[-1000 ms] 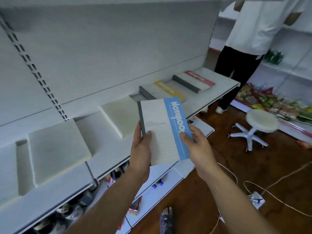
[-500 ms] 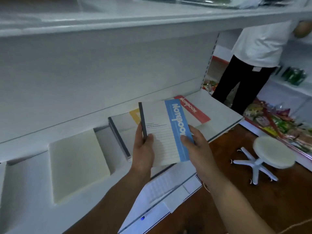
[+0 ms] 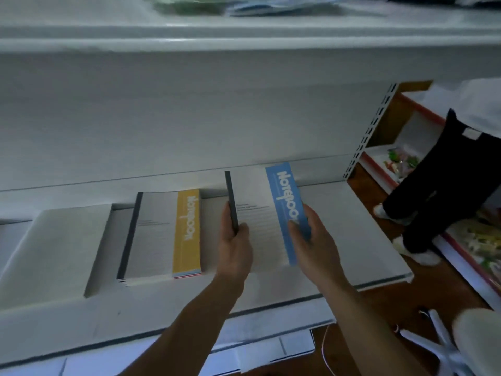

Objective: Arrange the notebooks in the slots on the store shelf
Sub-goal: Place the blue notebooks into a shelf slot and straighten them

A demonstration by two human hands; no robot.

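Both my hands hold a white notebook with a blue band [image 3: 260, 210] above the right part of the white shelf [image 3: 366, 240]. My left hand [image 3: 235, 248] grips its dark spine edge, thumb on the cover. My right hand [image 3: 311, 240] grips the blue side, fingers over the band. To the left, a stack of notebooks with a yellow band on top [image 3: 165, 234] lies in a slot. Further left a white foam block [image 3: 54, 251] separates the slots. The red-banded notebook from earlier is hidden behind the held one.
An upper shelf [image 3: 244, 42] hangs overhead with blurred goods. A person in dark trousers [image 3: 439, 196] stands at the right by another shelf with packets. A white stool [image 3: 471, 337] sits at the lower right on the wooden floor. Lower shelves jut out below.
My view has swung right and closer to the shelf. The blue notebook, still in both hands, now hovers over the slot right of the yellow stack, covering the red-banded notebook.
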